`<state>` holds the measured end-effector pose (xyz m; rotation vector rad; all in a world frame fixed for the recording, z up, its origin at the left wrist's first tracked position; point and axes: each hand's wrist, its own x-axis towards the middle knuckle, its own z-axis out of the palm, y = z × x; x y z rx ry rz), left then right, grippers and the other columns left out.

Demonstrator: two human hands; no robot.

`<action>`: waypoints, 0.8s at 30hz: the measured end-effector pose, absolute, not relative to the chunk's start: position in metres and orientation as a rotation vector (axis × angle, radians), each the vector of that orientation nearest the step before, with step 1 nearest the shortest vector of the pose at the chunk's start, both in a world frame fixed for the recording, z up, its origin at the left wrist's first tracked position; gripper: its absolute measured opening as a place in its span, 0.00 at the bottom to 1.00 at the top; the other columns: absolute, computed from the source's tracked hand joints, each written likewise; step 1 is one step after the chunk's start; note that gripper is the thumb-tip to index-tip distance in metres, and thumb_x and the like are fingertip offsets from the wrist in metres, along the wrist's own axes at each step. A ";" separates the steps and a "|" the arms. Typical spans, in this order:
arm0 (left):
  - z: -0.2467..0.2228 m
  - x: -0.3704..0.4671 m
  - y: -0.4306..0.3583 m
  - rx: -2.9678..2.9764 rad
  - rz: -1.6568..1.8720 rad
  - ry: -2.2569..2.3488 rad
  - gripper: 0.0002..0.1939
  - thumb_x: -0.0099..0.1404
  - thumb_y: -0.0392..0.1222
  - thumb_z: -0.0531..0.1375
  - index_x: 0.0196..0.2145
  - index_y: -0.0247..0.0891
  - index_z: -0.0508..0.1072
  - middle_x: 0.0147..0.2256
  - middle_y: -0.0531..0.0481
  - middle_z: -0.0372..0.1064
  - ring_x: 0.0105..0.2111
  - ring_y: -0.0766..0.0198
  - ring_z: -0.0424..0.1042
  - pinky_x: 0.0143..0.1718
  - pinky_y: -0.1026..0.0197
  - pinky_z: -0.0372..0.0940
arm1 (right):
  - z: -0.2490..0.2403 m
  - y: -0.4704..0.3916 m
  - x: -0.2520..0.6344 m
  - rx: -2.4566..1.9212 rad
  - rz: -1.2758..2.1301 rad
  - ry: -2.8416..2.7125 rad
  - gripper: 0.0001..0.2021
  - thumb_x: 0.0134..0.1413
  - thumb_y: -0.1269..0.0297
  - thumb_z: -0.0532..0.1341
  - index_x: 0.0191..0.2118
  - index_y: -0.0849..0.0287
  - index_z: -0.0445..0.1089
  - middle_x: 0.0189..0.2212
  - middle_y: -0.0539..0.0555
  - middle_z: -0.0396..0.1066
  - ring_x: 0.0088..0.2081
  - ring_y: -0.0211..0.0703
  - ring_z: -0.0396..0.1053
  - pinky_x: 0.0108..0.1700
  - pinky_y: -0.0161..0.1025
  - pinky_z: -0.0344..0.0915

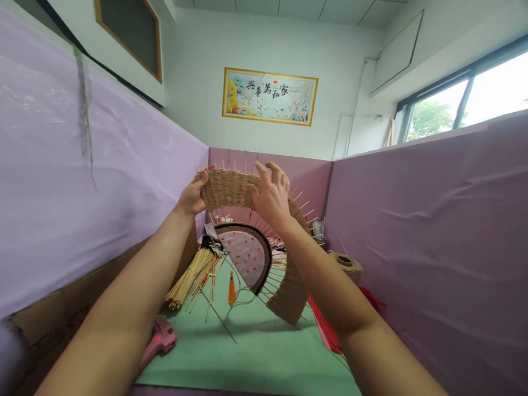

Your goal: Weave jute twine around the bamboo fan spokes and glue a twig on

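A fan-shaped woven piece [231, 188] is held up over the table, with thin sticks poking out past its outer edge. Its inner half-round part [245, 253] is pink dotted cloth with a dark rim. My left hand [194, 193] pinches the woven band at its upper left end, thumb in front. My right hand [272, 193] is at the top of the band, fingers spread, its thumb near the weave. An orange tassel [231, 288] hangs below the cloth part. The band's lower right end is tilted down near the tabletop.
On the green table [247, 357], a bundle of sticks [192, 278] lies at the left, with loose sticks beside it. A pink glue gun [161, 336] is near my left forearm. A twine roll [346, 263] and red material [328, 327] are at the right. Purple-covered partitions surround the table.
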<state>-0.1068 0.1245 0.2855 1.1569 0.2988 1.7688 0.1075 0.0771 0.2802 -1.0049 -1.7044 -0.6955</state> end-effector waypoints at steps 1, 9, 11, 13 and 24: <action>0.285 -0.108 0.126 1.143 1.793 0.312 0.08 0.64 0.41 0.60 0.41 0.40 0.75 0.36 0.48 0.77 0.35 0.61 0.77 0.40 0.54 0.73 | 0.272 0.076 0.123 -1.029 -0.659 -1.650 0.26 0.62 0.58 0.51 0.64 0.58 0.53 0.61 0.63 0.54 0.61 0.54 0.51 0.62 0.51 0.48; 0.284 -0.109 0.130 1.174 1.867 0.396 0.16 0.71 0.37 0.49 0.31 0.46 0.74 0.27 0.62 0.77 0.51 0.56 0.70 0.52 0.43 0.68 | 0.206 0.096 0.211 -0.978 -0.328 -1.560 0.20 0.60 0.67 0.48 0.57 0.62 0.59 0.54 0.64 0.62 0.52 0.48 0.64 0.56 0.47 0.60; 0.283 -0.108 0.129 1.178 1.888 0.384 0.18 0.71 0.36 0.48 0.28 0.45 0.73 0.26 0.61 0.77 0.51 0.56 0.69 0.54 0.42 0.67 | 0.201 0.102 0.219 -0.853 -0.181 -1.592 0.18 0.59 0.68 0.49 0.55 0.61 0.60 0.52 0.62 0.64 0.46 0.43 0.68 0.51 0.44 0.64; 0.283 -0.108 0.128 1.164 1.903 0.364 0.18 0.71 0.36 0.48 0.28 0.43 0.73 0.26 0.60 0.77 0.50 0.57 0.70 0.54 0.43 0.66 | 0.202 0.107 0.225 -0.799 -0.146 -1.541 0.17 0.58 0.67 0.50 0.52 0.59 0.61 0.50 0.61 0.65 0.44 0.42 0.69 0.50 0.43 0.65; 0.271 -0.128 0.130 0.931 1.932 0.354 0.13 0.71 0.34 0.49 0.32 0.33 0.72 0.24 0.51 0.74 0.30 0.65 0.75 0.48 0.52 0.70 | 0.225 0.110 0.247 -1.021 0.672 -1.568 0.14 0.47 0.56 0.64 0.36 0.61 0.70 0.28 0.53 0.73 0.28 0.37 0.70 0.31 0.33 0.65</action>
